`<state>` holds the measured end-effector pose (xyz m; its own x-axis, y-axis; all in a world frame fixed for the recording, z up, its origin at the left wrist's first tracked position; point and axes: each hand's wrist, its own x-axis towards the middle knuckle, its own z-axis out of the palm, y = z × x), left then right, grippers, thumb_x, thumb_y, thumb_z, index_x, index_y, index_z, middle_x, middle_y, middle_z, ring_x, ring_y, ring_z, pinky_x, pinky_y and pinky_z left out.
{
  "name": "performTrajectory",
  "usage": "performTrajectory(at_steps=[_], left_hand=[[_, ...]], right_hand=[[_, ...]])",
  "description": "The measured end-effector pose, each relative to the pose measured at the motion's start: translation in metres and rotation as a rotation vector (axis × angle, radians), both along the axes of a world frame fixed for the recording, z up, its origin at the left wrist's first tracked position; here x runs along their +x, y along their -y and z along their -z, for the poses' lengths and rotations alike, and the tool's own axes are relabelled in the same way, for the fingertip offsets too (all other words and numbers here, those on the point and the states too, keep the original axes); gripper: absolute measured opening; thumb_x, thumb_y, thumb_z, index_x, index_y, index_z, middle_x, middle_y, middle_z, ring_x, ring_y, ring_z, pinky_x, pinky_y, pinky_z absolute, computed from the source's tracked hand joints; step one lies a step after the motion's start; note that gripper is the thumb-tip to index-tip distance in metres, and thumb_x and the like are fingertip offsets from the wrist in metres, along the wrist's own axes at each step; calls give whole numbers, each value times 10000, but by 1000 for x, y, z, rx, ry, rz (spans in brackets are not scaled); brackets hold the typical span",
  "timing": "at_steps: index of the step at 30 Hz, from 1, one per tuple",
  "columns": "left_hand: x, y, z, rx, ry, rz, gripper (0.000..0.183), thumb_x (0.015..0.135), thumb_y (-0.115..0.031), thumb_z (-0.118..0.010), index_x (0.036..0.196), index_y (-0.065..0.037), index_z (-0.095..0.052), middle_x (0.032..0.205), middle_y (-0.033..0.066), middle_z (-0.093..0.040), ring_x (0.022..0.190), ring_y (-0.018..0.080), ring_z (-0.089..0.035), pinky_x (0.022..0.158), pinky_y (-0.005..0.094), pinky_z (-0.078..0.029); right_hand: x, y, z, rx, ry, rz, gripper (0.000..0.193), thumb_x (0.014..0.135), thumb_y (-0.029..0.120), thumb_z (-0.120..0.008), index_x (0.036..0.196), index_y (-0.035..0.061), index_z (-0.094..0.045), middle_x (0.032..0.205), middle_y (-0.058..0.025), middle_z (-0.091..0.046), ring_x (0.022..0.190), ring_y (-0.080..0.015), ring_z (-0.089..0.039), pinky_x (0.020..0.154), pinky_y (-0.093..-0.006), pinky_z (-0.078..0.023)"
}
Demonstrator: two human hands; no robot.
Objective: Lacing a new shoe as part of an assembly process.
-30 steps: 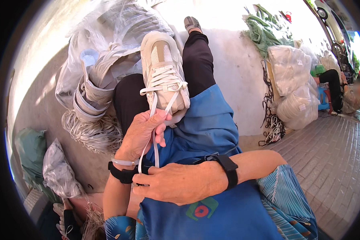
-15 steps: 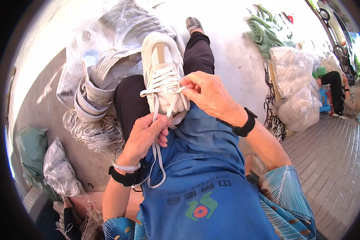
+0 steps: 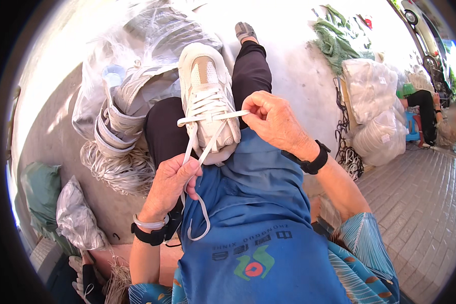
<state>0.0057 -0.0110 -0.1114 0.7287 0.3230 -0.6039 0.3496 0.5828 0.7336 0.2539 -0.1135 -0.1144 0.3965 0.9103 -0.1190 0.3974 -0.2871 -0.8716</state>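
A cream and beige sneaker (image 3: pixel 196 61) rests on my lap, its toe pointing away from me. White shoelace (image 3: pixel 211 101) crosses its tongue in several rows. My right hand (image 3: pixel 274 121) pinches a flat stretch of lace between thumb and fingertips, drawn out to the right of the shoe. Below the heel end, my left hand (image 3: pixel 173 181) is closed on the lace strands that run down from the shoe. A loose lace loop (image 3: pixel 206 218) hangs from that hand over my blue apron (image 3: pixel 258 202).
Stacked grey shoe uppers (image 3: pixel 117 126) and a bundle of pale laces (image 3: pixel 119 169) lie at left, near clear plastic bags (image 3: pixel 162 30). Green and grey sacks (image 3: pixel 40 197) sit lower left. At right are wrapped packs (image 3: pixel 369 88), dark cords (image 3: pixel 341 121) and a seated person (image 3: pixel 448 121).
My right hand has moved slightly right, pulling its lace farther out from the shoe. My left hand has shifted a little down and left, with its strands drawn straighter.
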Motion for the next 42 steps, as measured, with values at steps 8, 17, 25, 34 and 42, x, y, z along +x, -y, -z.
performTrajectory(at_steps=[8,17,25,34,42], left_hand=[[-15,8,-33,156,-117,225,345,1004,-320,-523,833,-30,-598,623,-29,-480,517,52,-460,459,208,-410],[11,42,-28,400,-29,388,398,1041,-304,-428,850,-2,-605,591,13,-476,557,99,-452,536,271,-395],[14,43,-31,389,75,459,422,1042,-348,-414,897,-4,-608,621,27,-513,533,119,-460,532,282,-413],[-9,20,-43,308,-248,421,406,1018,-328,-459,845,-8,-639,650,34,-582,561,98,-547,532,250,-463],[-9,35,-55,412,-90,534,356,1004,-257,-498,784,0,-607,584,79,-555,525,187,-554,541,318,-461]], right_hand=[[-11,-3,12,47,-78,-3,58,823,30,-624,857,-14,-605,784,-83,-590,645,-142,-603,611,-280,-496],[-16,-5,9,-13,-372,139,65,835,36,-631,886,4,-605,771,-68,-595,635,-116,-590,595,-274,-474],[3,-10,8,174,335,-144,116,781,-46,-539,873,14,-575,804,-138,-552,736,-359,-571,636,-430,-471],[-2,-3,19,151,144,-36,63,815,17,-589,878,21,-582,794,-130,-567,668,-306,-577,620,-392,-465],[-2,-1,20,127,172,-74,54,841,19,-617,892,14,-598,810,-106,-587,648,-231,-578,601,-338,-468]])
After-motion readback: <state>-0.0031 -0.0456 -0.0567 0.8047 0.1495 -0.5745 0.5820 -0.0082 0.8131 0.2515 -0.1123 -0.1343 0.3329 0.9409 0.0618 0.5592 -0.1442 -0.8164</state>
